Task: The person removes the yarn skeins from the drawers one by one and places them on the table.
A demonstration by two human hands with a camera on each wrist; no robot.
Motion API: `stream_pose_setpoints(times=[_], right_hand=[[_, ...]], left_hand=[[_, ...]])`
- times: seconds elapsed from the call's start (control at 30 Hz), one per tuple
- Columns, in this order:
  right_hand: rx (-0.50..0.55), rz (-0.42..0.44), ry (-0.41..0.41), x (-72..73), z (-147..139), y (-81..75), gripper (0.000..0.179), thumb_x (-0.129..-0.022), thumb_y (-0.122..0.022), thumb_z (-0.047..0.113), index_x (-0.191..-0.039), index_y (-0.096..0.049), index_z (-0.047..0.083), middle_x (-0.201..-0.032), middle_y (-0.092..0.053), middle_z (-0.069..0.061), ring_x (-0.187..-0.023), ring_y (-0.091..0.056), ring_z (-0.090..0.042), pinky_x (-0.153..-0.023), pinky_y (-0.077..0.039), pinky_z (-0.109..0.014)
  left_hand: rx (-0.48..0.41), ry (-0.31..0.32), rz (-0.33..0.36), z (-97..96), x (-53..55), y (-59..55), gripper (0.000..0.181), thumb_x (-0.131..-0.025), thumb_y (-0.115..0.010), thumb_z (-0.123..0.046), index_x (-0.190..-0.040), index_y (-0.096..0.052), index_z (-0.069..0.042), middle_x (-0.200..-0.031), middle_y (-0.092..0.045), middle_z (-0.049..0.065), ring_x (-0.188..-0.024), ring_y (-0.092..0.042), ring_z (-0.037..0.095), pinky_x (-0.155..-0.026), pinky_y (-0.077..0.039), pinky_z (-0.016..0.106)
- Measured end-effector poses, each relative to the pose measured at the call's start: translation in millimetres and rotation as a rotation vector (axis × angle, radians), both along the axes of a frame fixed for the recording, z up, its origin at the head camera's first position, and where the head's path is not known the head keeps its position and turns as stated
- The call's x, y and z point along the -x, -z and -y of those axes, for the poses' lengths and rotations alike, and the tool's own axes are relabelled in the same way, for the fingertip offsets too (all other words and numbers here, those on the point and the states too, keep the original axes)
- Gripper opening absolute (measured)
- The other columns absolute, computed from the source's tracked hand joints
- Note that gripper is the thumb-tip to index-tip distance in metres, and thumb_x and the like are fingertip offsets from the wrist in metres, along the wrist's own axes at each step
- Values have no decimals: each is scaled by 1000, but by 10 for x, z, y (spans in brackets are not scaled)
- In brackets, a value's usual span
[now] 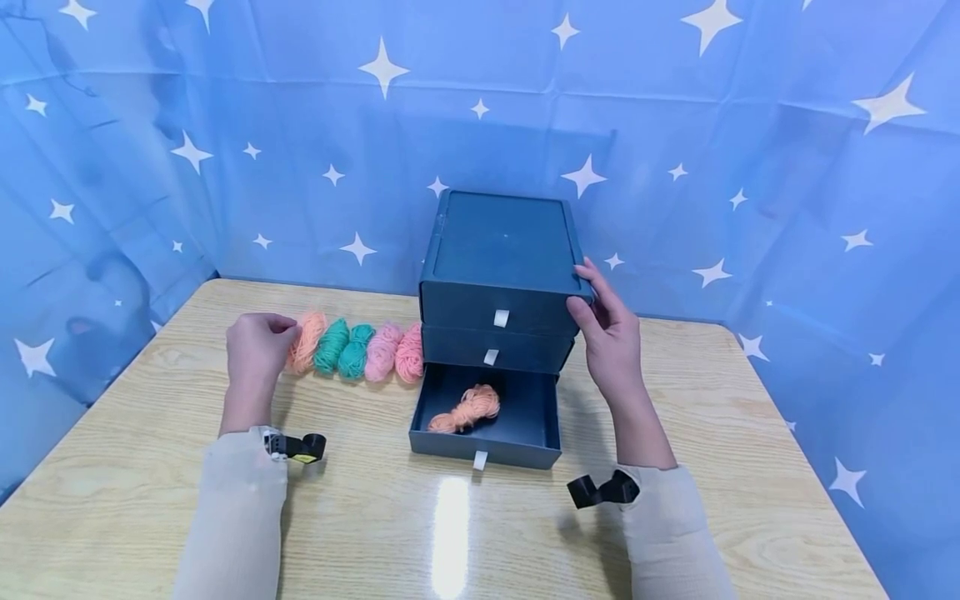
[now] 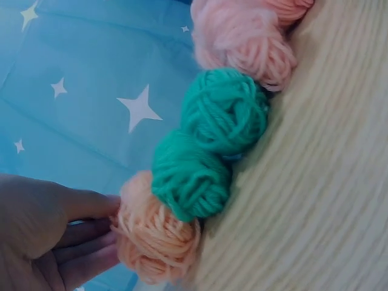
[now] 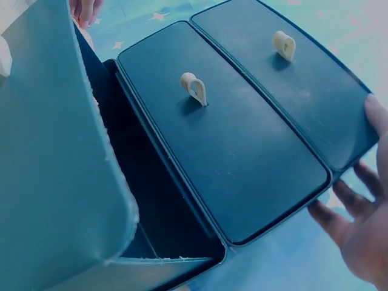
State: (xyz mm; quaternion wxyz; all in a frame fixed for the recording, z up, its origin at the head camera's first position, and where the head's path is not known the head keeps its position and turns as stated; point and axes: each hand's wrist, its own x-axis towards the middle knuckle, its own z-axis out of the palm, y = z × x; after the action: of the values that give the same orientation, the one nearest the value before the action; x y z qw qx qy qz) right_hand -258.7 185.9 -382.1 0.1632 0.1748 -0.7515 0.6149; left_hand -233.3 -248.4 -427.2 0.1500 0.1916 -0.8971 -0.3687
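My left hand [image 1: 258, 346] is at the left end of a row of yarn balls, its thumb and fingertips pinching the edge of an orange yarn ball [image 2: 159, 236]. Beside that ball lie two green yarn balls [image 2: 191, 176], then a light pink one [image 1: 383, 352] and a deeper pink one [image 1: 409, 354]. My right hand [image 1: 611, 337] rests against the right side of a dark blue drawer box [image 1: 502, 237], thumb on its front corner, fingers fairly straight along the side. The bottom drawer [image 1: 525, 417] is pulled out. Inside it, toward the left, lies another orange yarn bundle [image 1: 468, 408].
The upper two drawers [image 3: 230, 151] are closed, each with a small white pull loop [image 1: 501, 317]. The box stands on a light wooden table [image 1: 360, 517], near its back edge. Behind hangs a blue cloth [image 1: 300, 108] with white stars.
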Motion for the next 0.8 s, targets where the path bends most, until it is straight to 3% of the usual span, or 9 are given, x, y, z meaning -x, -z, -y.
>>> stream_pose_setpoints(times=[0.2,0.37,0.47,0.6,0.7,0.8], right_hand=[[4,-2,-9,6,13,-10,43,-105,-55,23,-147,-53,21,-162,-39,13,-148,-43,-18,-109,-43,-16],[-2,-1,-7,6,11,-10,43,-105,-55,23,-148,-53,22,-162,-38,14,-148,-42,-18,-110,-43,-17],[-2,0,-6,0,8,-10,43,-105,-55,24,-148,-53,22,-162,-38,13,-148,-43,-18,-109,-43,-15],[0,0,-3,-6,1,-12,43,-105,-55,23,-148,-53,21,-162,-38,13,-148,-43,-18,-109,-43,-14],[1,2,-1,-5,-1,-10,43,-105,-55,23,-148,-53,21,-162,-38,13,-148,-43,-18,-109,-43,-15],[0,3,-1,-3,1,-8,43,-105,-55,23,-148,-53,21,-162,-38,13,-148,-43,-18,-109,-43,-15]], left_hand=[[70,2,-8,-94,-63,-156,29,-101,-60,-16,-117,-72,5,-113,-72,27,-99,-67,42,-78,-56,48],[102,44,-80,-227,-155,-414,28,-100,-62,-18,-115,-73,3,-109,-74,26,-99,-68,41,-79,-54,50],[69,162,-104,-356,-240,-624,29,-100,-63,-22,-115,-74,0,-110,-75,23,-98,-69,37,-77,-54,43],[45,359,-80,-578,-349,-859,27,-100,-65,-23,-115,-75,-3,-113,-75,19,-102,-71,33,-81,-57,40],[95,474,-63,-748,-405,-940,23,-98,-66,-16,-113,-76,-3,-112,-76,17,-101,-73,31,-86,-59,45],[134,575,-60,-905,-427,-951,20,-97,-68,-12,-112,-77,-4,-110,-77,14,-97,-74,27,-83,-60,44]])
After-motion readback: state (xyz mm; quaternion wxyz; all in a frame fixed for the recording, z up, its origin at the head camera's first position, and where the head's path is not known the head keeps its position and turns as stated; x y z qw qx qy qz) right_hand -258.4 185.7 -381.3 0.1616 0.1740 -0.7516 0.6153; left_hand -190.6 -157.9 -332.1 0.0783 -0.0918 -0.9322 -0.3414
